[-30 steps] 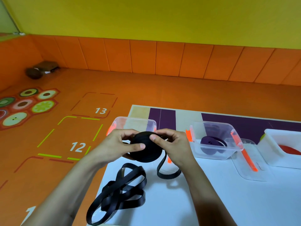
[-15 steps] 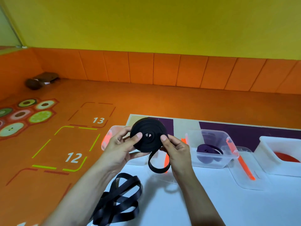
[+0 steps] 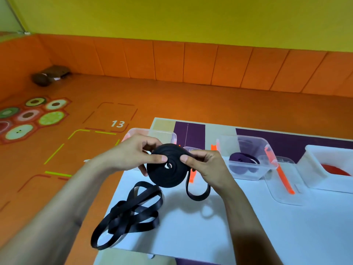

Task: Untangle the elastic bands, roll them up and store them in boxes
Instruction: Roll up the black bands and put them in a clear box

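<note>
Black elastic band [image 3: 167, 169], wound into a flat coil, faces me above the white table's [image 3: 248, 230] left part. My left hand [image 3: 129, 155] pinches it, thumb on the face, fingers behind. My right hand [image 3: 208, 167] pinches its right rim, with a loop hanging below. A loose tangle of black band [image 3: 129, 213] lies at the table's left edge. A clear plastic box [image 3: 244, 175] at the far edge holds a purple roll [image 3: 242, 159]. Beyond are an orange floor [image 3: 172, 96] and a yellow wall [image 3: 172, 20].

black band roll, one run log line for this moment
left hand: grips black roll | right hand: pinches roll | loose band: heaped on table | roll: not yet boxed
</note>
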The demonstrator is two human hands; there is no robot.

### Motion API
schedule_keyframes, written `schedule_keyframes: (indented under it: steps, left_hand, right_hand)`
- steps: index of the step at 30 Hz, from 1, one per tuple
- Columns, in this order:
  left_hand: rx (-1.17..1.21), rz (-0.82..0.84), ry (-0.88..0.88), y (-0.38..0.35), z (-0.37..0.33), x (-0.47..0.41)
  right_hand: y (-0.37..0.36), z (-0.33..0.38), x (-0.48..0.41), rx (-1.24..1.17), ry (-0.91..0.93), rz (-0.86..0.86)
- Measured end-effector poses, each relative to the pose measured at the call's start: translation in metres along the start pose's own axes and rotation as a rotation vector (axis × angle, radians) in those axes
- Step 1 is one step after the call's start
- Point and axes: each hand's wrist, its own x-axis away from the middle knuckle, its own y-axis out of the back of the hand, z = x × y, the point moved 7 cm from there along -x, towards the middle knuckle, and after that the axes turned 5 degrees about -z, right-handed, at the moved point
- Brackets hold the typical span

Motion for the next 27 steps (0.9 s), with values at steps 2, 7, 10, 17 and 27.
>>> schedule_keyframes:
  steps: [2,7,10,17,27]
  left_hand:
    - [0.047,-0.023,-0.007,-0.006,0.005,0.0]
    - [0.28,-0.236,0.006,-0.015,0.025,0.002]
    - [0.34,-0.32,0.023,-0.019,0.034,0.005]
    - [0.52,-0.482,0.042,-0.034,0.046,0.006]
    - [0.734,-0.671,0.218,-0.048,0.095,0.022]
  right_hand:
    - [0.002,-0.007,0.001,-0.015,-0.023,-0.016]
    - [0.012,-0.03,0.009,-0.114,-0.117,-0.118]
    - [0.009,-0.04,0.014,-0.176,-0.153,-0.151]
    - [0.01,-0.045,0.012,-0.27,-0.068,-0.289]
    - [-0.011,-0.083,0.01,-0.374,-0.168,-0.432]
